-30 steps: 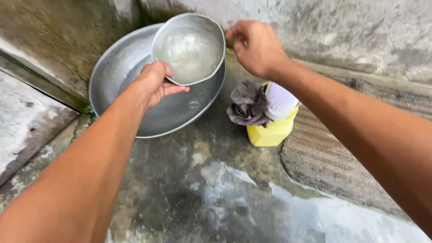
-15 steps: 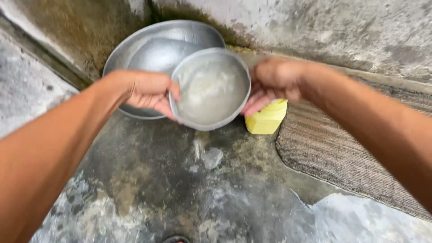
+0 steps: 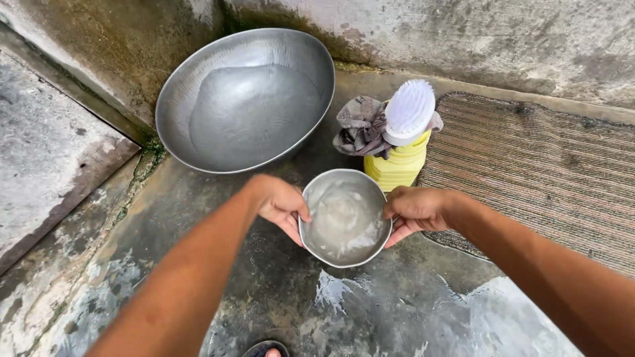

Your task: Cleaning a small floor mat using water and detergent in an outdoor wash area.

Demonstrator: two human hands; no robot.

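the small metal bowl (image 3: 345,218) has come down from the big basin (image 3: 246,99); left hand (image 3: 281,205) and right hand (image 3: 415,210) pinch opposite rims. it looks wet, slippery and water-heavy, so rims suit.

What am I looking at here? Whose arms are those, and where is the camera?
The camera sits on a person's head and looks down, so the two arms reaching out from the bottom belong to that person. There is no machine, only bare hands. The left hand and the right hand grip a small metal bowl by its two sides. Inside the bowl is something cloudy and wet; what it is cannot be told. It is held above a wet concrete floor. Further back, a big metal basin leans in the corner against the wall. Next to it stands a yellow container with a white scrubbing brush and a grey rag on top. A striped mat lies on the right.
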